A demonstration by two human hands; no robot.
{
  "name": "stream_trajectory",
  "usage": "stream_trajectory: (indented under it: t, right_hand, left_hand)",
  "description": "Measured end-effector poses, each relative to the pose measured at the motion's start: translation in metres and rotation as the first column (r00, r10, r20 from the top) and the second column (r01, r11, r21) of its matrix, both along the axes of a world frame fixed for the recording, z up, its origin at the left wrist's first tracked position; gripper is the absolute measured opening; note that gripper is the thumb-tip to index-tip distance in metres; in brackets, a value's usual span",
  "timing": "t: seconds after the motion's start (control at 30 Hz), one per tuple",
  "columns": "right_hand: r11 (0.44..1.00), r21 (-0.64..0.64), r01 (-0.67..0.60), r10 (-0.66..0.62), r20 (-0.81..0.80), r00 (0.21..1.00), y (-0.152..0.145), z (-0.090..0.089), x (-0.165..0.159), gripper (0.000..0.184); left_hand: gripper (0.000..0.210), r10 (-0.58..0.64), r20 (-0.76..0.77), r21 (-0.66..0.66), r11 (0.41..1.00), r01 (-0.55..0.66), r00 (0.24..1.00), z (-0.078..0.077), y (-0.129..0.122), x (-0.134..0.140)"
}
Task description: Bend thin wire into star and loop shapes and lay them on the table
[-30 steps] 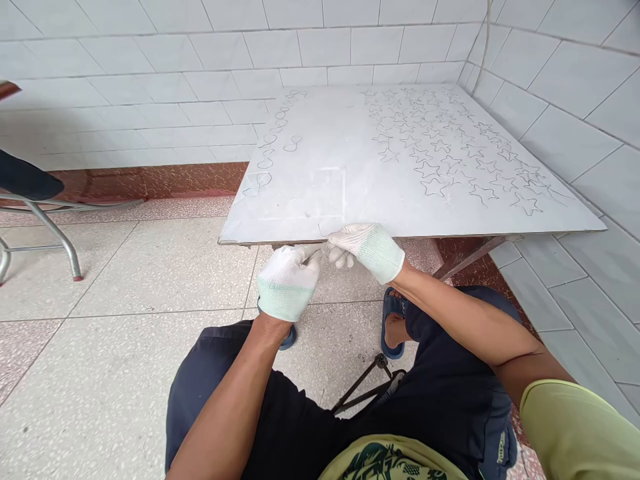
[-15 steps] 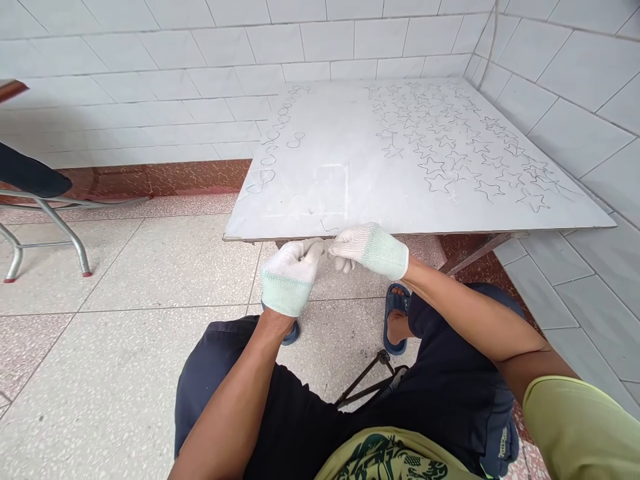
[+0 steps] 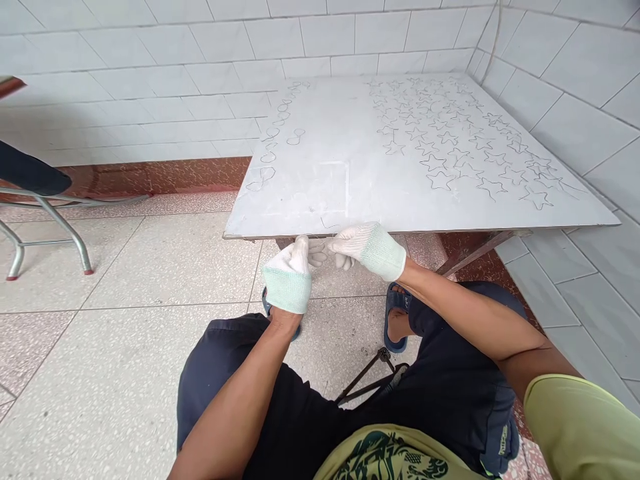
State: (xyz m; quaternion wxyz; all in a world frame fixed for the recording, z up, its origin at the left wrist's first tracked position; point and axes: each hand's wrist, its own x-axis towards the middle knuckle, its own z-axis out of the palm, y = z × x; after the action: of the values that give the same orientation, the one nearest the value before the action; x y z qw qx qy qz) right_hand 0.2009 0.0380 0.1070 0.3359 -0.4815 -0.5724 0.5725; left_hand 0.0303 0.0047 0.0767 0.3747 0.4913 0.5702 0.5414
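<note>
Both my hands wear white knit gloves with pale green cuffs and meet at the near edge of a white board (image 3: 400,217). My right hand (image 3: 367,248) is closed in a pinch on a thin wire (image 3: 329,225), whose bent dark end shows above the board's edge. Just left of it, my left hand (image 3: 295,267) has its thumb raised and its fingers stretched toward the right fingertips. Whether the left fingers touch the wire is too fine to see.
Many star-shaped wire pieces (image 3: 443,180) lie over the board's right side. Looped wire pieces (image 3: 269,158) line its left edge. White tiled walls (image 3: 327,37) stand behind and right. A metal-legged stool (image 3: 75,243) is at left; dark folding legs (image 3: 370,377) stand below me.
My left hand has loosened from its pinch, with the thumb lifted and fingers straightened. My right hand has stayed nearly in place, still pinching.
</note>
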Motion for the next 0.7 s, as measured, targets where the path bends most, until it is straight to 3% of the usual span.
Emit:
stream_trajectory:
  t: [0.3, 0.47, 0.57, 0.7]
  right_hand:
    - [1.0, 0.007, 0.016, -0.016, -0.028, 0.999, -0.002, -0.009, -0.006, 0.03]
    - [0.997, 0.074, 0.013, -0.017, 0.053, 0.998, 0.002, -0.009, 0.001, 0.029]
    - [0.999, 0.042, -0.003, -0.001, 0.082, 0.997, 0.002, -0.004, 0.001, 0.031]
    - [0.999, 0.01, 0.04, -0.04, 0.048, 0.998, 0.0, 0.0, -0.001, 0.031]
  left_hand:
    - [0.063, 0.02, 0.118, -0.057, 0.998, -0.014, 0.993, -0.018, -0.004, 0.01]
    - [0.048, -0.007, 0.046, -0.075, 0.997, 0.011, 0.999, -0.02, 0.004, 0.002]
    - [0.04, 0.029, -0.012, -0.086, 0.996, -0.03, 1.0, -0.017, 0.01, -0.003]
    - [0.039, -0.032, 0.022, -0.135, 0.99, 0.035, 0.999, -0.019, 0.013, -0.005]
